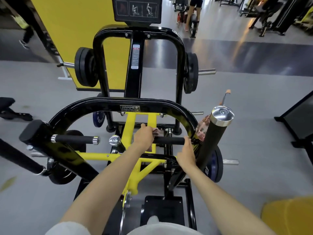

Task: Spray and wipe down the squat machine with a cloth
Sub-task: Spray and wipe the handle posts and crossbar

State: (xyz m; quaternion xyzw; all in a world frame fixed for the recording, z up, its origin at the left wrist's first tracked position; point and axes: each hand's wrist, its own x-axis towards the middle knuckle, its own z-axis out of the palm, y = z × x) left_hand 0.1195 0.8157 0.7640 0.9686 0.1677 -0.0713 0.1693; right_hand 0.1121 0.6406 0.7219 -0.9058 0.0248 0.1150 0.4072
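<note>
- Foam grip bar [169,140]: wiping step; my left hand [144,135] clamps cloth [155,132] against it.
- Meanwhile right hand [186,154], fingers straight, touches bar's end.
- Next, I'd slide cloth along, firmly.

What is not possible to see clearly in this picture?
Head view only.
Cloth: mostly hidden under the left hand.
Spray bottle: lower part behind the upright bar.
Label: text too small.
Right hand: its grip on the handle; its back hides the fingers.

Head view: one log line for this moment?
left hand: grips reddish cloth on black foam handle | right hand: touches handle end
</note>
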